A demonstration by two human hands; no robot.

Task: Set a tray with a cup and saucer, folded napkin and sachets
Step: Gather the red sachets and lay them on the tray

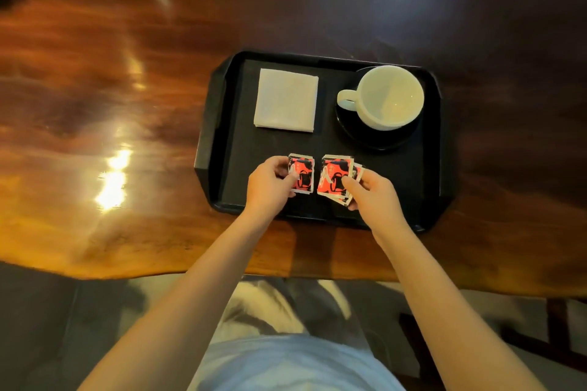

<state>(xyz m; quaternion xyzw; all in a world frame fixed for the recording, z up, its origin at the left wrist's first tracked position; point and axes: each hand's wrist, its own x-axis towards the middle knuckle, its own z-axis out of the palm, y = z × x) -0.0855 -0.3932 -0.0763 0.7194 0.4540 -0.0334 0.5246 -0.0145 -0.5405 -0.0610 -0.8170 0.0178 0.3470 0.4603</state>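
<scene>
A black tray [216, 124] lies on the wooden table. A folded white napkin [286, 104] rests in its far left part. At the far right a white cup [390, 98] stands on a black saucer [362, 133], handle pointing left. Over the tray's near part my left hand [270, 182] pinches one red-and-white sachet [303, 174]. My right hand [374, 190] holds a fanned stack of similar sachets [335, 179] just to the right, close beside the single one.
The glossy wooden table [127, 105] stretches left and far of the tray, with bright light reflections at the left. Its near edge runs just below the tray. A dark chair part [556, 320] shows at the lower right.
</scene>
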